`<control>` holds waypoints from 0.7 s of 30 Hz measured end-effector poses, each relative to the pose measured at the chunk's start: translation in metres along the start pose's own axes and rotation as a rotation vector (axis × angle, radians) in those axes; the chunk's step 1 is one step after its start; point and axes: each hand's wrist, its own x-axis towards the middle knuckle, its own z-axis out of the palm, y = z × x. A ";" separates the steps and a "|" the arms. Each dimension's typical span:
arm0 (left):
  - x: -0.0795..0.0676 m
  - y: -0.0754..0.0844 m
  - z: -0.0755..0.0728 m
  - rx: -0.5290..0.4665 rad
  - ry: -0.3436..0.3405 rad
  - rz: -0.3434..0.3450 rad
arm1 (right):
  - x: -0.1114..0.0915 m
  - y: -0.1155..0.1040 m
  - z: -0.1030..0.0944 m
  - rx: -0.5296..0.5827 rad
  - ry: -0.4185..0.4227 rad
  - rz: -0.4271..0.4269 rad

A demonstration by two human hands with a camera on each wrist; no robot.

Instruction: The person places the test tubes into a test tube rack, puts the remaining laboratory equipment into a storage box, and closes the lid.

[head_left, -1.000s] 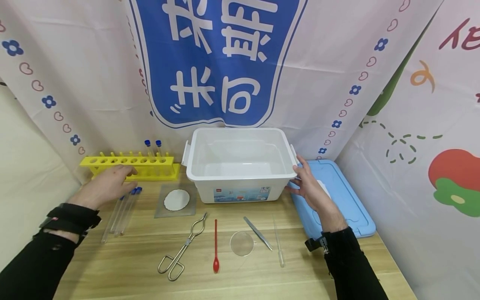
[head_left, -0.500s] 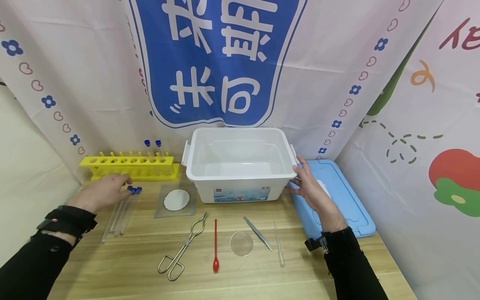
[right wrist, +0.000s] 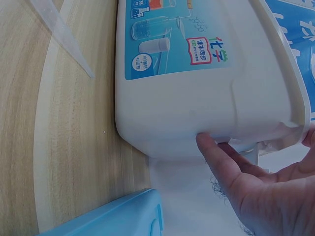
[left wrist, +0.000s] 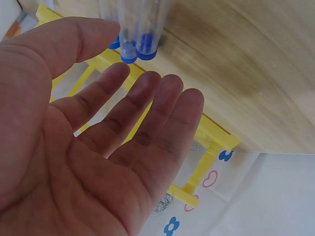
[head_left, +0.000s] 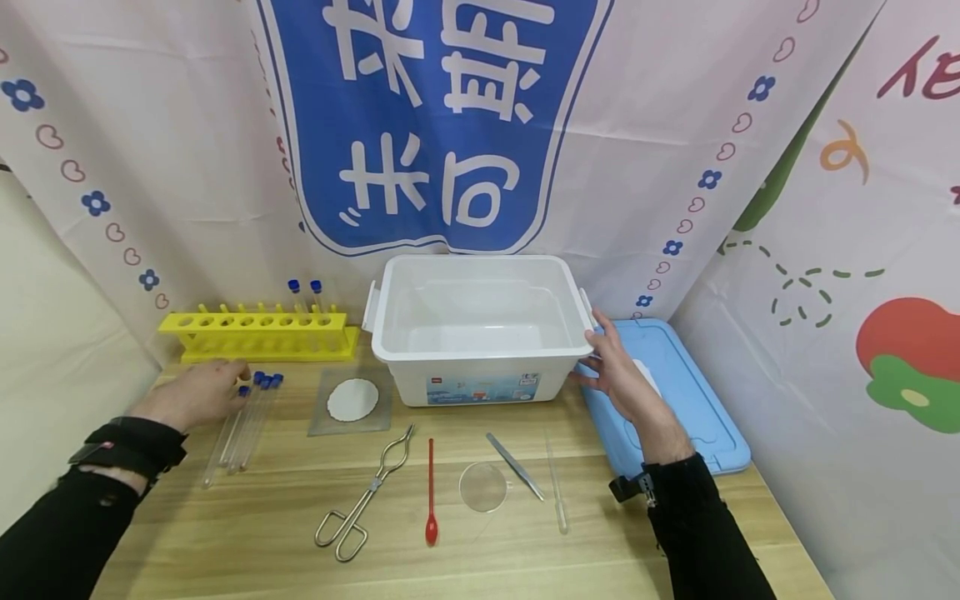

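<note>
My left hand (head_left: 191, 396) hovers by the capped ends of several clear test tubes (head_left: 251, 425) that lie on the table at the left. In the left wrist view its fingers are relaxed and spread, its thumb beside the tubes' blue caps (left wrist: 146, 56), with nothing held. Just beyond stands a yellow test tube rack (head_left: 247, 329) with two blue-capped tubes upright in it. At the right, my right hand (head_left: 626, 383) holds the corner of a white plastic storage box (head_left: 405, 379) below its handle. Seen from the right wrist, fingertips press the box wall (right wrist: 172, 108) under the rim.
A blue lid (head_left: 690, 400) lies right of the box. In front are crucible tongs (head_left: 375, 483), a red spoon (head_left: 431, 500), a round clear dish (head_left: 483, 487), tweezers (head_left: 515, 467) and a dropper (head_left: 558, 492). A white disc (head_left: 352, 400) lies on a grey square.
My left hand has drawn back from the rack, down and to the left, uncovering the tubes' blue caps. My right hand and the box have stayed put.
</note>
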 end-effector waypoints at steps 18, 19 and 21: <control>-0.003 -0.008 0.006 -0.003 -0.011 0.007 | 0.001 0.001 0.000 0.006 -0.014 -0.006; -0.003 -0.008 0.006 -0.002 -0.014 0.005 | 0.001 0.001 -0.001 0.007 -0.015 -0.007; -0.003 -0.009 0.006 0.000 -0.022 0.001 | 0.001 0.001 -0.001 0.012 -0.014 -0.003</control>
